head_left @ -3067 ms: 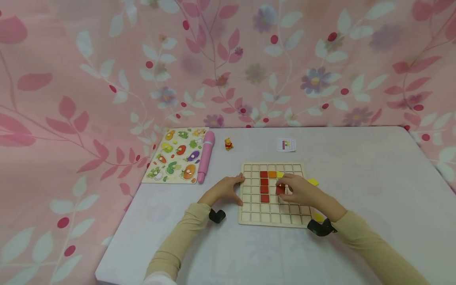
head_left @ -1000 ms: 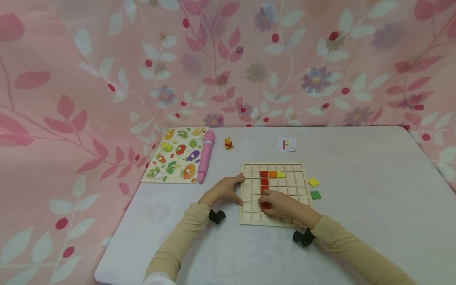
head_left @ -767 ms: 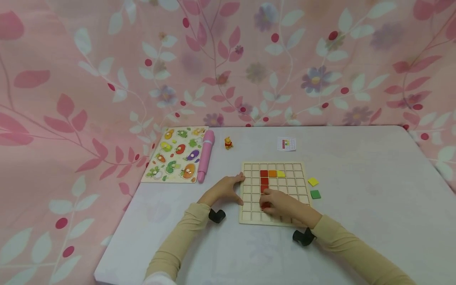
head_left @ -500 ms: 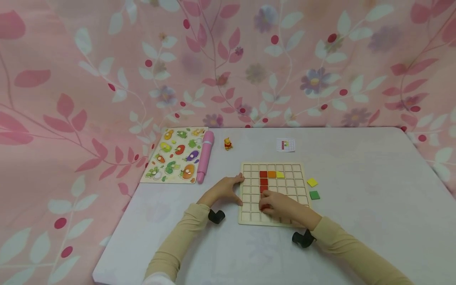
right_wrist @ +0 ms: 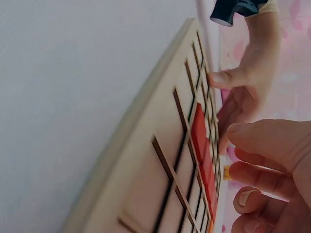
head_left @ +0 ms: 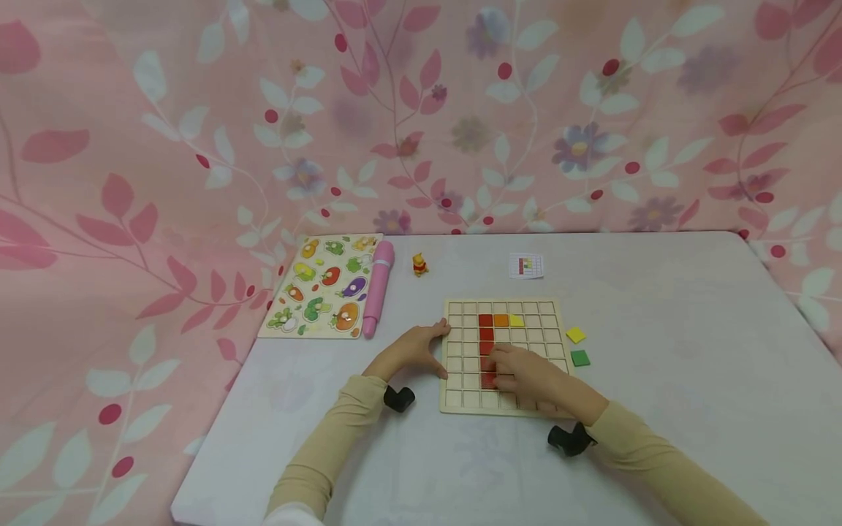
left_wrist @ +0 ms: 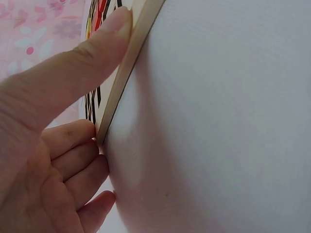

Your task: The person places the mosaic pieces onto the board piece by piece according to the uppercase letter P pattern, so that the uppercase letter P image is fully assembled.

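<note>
Since three seconds ago: right hand point(head_left: 526, 374) shifted from mid-grid down to the lower rows of the wooden grid board point(head_left: 546, 314), a fifth red tile point(head_left: 487, 380) now seated at the foot of the red column, and a green tile point(head_left: 581, 358) uncovered on the table point(head_left: 658, 329). Left to right across the table: one vegetable puzzle board point(head_left: 322, 285); one pink pen point(head_left: 378, 288) lying beside it, long axis running away from the camera; one small yellow figure point(head_left: 420, 264); left hand point(head_left: 411, 352), fingers fairly straight, pressed against the grid board's left edge, thumb along the rim in the left wrist view point(left_wrist: 58, 87). Then the one grid board, square to the table edge, near the front middle. On it, red tiles point(head_left: 486, 332) counted as five, though the fourth mostly hidden under fingers; column running from far to near, third file from the left. One orange tile point(head_left: 502, 320) and one yellow tile point(head_left: 517, 321) continuing rightward along the top of the column. Right hand resting over the lower middle cells, fingers loosely bent beside the red column point(right_wrist: 201, 145), gripping nothing visible. Farther back, one small pattern card point(head_left: 526, 266). Right of the board, off it: one loose yellow tile point(head_left: 576, 334) and the green one just nearer.
</note>
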Available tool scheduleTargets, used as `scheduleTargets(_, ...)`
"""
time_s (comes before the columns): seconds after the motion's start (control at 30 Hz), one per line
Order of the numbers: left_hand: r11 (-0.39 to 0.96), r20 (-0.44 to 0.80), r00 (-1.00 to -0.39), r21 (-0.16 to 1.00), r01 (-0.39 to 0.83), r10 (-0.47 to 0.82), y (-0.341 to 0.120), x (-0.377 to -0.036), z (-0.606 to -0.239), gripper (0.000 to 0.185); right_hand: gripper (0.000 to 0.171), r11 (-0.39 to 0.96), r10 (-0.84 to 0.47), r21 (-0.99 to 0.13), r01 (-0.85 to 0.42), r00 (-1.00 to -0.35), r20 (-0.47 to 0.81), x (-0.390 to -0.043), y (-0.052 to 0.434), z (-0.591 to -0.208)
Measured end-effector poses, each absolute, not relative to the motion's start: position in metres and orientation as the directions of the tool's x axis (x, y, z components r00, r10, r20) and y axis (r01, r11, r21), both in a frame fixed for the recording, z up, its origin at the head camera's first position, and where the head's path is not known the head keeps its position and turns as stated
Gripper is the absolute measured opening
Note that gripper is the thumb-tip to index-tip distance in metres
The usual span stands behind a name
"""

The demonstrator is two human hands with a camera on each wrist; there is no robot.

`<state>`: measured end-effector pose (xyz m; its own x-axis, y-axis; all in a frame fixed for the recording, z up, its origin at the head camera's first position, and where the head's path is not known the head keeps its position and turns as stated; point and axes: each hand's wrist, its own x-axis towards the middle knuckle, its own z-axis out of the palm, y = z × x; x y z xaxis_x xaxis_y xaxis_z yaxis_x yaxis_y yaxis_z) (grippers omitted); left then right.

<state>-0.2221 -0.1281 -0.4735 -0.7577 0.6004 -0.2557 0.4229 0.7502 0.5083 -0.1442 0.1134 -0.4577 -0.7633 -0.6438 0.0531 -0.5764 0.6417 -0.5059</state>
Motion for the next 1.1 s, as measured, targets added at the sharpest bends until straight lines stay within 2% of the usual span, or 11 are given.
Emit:
scheduleTargets(0.17, 0.746, -0.251, -0.759, 0.517, 0.42, 0.601, -0.127, -0.223, -0.473, 0.096, 0.019, 0.623, -0.605, -0.512, -0.592, -0.779, 0.165, -0.146, 0.135, -0.448)
scheduleTargets(0.47, 0.752, -0.262, -0.759, 0.514, 0.413, 0.596, -0.126, -0.219, -0.476, 0.096, 0.023, 0.646, -0.532, -0.516, -0.563, -0.816, 0.224, -0.152, 0.188, -0.438)
scheduleTargets(0.8, 0.751, -0.253, -0.762, 0.513, 0.417, 0.596, -0.128, -0.219, -0.473, 0.096, 0.022, 0.727, -0.469, -0.491, -0.481, -0.869, 0.158, -0.155, 0.23, -0.444)
scheduleTargets(1.1, 0.759, -0.269, -0.764, 0.51, 0.404, 0.587, -0.127, -0.219, -0.474, 0.096, 0.024, 0.734, -0.475, -0.515, -0.443, -0.877, 0.077, -0.152, 0.241, -0.455)
